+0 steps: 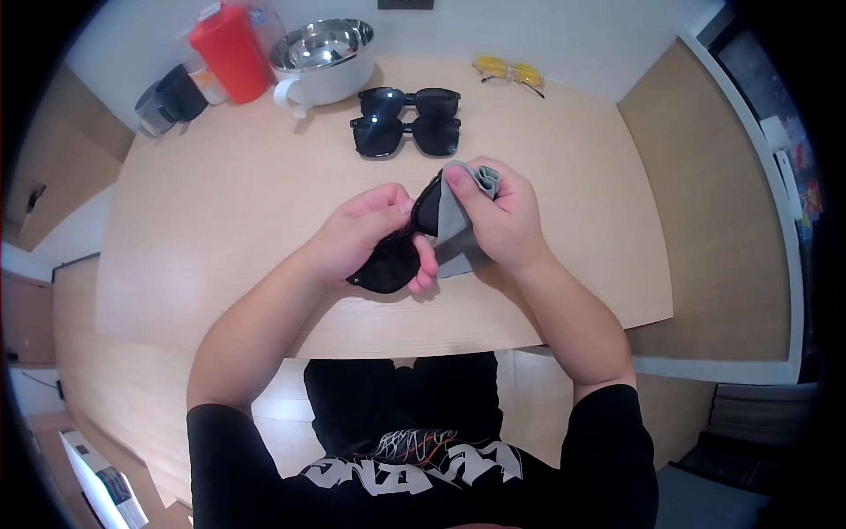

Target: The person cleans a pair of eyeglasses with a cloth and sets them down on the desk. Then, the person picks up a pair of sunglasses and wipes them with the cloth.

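The left hand [359, 233] holds sunglasses [388, 266] at its three o'clock; the right hand [508, 215] pinches a cloth [452, 218] over their one-o'clock lens [426, 214]. Both grips look narrow.

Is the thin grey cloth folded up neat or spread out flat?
Neither: the grey cloth is bunched up. Its top curls in the right hand, and the rest drapes loosely below.
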`<state>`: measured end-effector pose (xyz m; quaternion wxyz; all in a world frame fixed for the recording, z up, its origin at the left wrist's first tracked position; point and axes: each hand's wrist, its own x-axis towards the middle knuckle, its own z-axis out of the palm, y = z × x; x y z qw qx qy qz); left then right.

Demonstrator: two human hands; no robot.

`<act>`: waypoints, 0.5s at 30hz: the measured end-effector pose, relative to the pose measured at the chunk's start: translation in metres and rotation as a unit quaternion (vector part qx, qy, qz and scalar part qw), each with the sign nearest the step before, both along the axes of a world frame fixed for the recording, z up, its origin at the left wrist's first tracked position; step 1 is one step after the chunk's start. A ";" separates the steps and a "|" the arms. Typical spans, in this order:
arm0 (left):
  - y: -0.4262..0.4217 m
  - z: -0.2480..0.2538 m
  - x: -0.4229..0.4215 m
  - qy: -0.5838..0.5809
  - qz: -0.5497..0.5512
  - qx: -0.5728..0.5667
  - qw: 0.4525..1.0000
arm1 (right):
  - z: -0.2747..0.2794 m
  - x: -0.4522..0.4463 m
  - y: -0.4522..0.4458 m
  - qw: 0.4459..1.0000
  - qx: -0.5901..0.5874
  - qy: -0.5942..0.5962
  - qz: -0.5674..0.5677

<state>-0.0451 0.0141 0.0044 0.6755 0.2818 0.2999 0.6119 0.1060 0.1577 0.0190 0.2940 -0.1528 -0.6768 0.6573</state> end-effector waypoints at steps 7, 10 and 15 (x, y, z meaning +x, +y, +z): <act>-0.002 0.002 -0.003 0.038 0.015 -0.008 0.999 | 0.003 -0.002 -0.013 0.997 0.031 0.000 0.074; -0.001 0.007 -0.003 0.036 0.027 -0.001 0.999 | 0.000 -0.004 -0.007 0.999 0.018 -0.007 0.028; -0.004 0.010 -0.001 0.047 0.043 0.021 0.998 | 0.004 -0.002 -0.001 0.999 -0.025 -0.024 -0.014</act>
